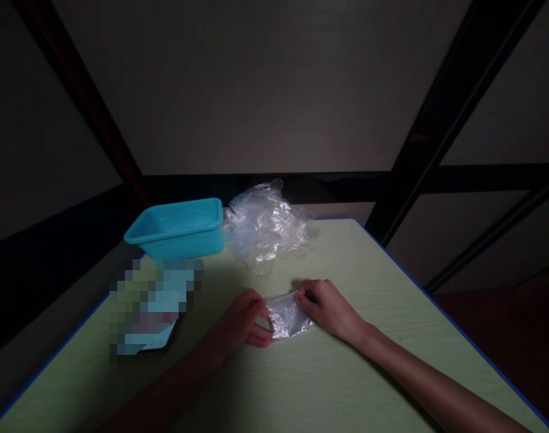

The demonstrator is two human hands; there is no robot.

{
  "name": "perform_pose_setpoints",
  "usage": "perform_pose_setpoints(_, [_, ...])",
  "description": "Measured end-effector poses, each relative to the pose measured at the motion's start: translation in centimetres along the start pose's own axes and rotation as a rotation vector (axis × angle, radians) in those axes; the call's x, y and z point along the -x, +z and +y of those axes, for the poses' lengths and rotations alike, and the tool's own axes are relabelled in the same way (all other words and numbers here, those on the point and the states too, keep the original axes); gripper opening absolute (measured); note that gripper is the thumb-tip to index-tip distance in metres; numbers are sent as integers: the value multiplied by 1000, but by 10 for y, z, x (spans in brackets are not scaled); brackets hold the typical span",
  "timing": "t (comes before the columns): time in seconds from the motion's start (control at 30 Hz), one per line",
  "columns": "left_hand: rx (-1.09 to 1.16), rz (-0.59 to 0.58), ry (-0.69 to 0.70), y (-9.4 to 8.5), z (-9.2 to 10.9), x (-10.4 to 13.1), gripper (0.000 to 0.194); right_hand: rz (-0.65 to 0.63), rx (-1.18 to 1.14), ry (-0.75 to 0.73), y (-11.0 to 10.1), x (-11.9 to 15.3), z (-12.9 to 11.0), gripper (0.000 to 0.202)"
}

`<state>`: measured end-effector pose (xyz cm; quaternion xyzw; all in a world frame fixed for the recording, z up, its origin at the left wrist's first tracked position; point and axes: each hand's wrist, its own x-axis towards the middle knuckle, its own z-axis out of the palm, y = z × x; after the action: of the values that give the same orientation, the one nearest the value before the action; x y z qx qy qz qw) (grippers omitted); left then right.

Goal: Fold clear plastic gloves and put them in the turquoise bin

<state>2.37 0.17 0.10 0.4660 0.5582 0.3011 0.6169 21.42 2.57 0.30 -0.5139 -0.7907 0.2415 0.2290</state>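
A small folded piece of clear plastic (290,316), perhaps a disposable glove, lies flat between my hands just above the tabletop or on it. My left hand (251,319) holds its left end, thumb and fingers curved around that edge. At the upper right corner, my right hand (317,300) pinches the plastic between thumb and fingers. Beyond both hands sits a loose, crumpled heap of thin clear plastic gloves (269,228), with finger shapes showing at its edges.
A turquoise plastic basin (179,240) stands at the table's back left, touching or close beside the heap. Nearer on the left lies a flat object (159,307), mostly pixelated. The pale green table (337,385) has blue edges, and a panelled wall rises behind it.
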Motion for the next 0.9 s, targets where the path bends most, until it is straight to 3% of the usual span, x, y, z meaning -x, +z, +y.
perform_pose_setpoints(0.1, [-41, -4, -3, -3, 2, 4, 33, 11, 20, -6, 0, 0, 0, 23])
perform_pose_setpoints(0.17, [-159, 53, 84, -4, 1, 7, 26, 14, 32, -6, 1, -1, 0, 22])
perform_pose_setpoints(0.23, [-392, 187, 332, -3, -3, 10, 17, 14, 41, -2, 1, -1, 0, 21])
perform_pose_setpoints(0.3, [-651, 264, 694, 1, -8, 14, 11, 12, 47, 4, 1, -1, -1, 21])
perform_pose_setpoints(0.37, [-866, 182, 971, 7, -14, 18, 18, 11, 51, 10, 0, -1, -1, 22])
perform_pose_setpoints(0.4, [-953, 106, 1044, 11, -17, 20, 26, 9, 52, 13, 0, -1, -2, 22])
perform_pose_setpoints(0.47, [-1098, -22, 1055, 18, -22, 22, 49, 3, 52, 17, 0, -2, -2, 21])
perform_pose_setpoints(0.6, [-1224, -161, 886, 24, -28, 22, 89, -2, 44, 19, -1, -1, -3, 22])
perform_pose_setpoints(0.9, [-1292, -262, 721, 26, -20, 23, 90, 6, 26, 12, -2, -1, 3, 10])
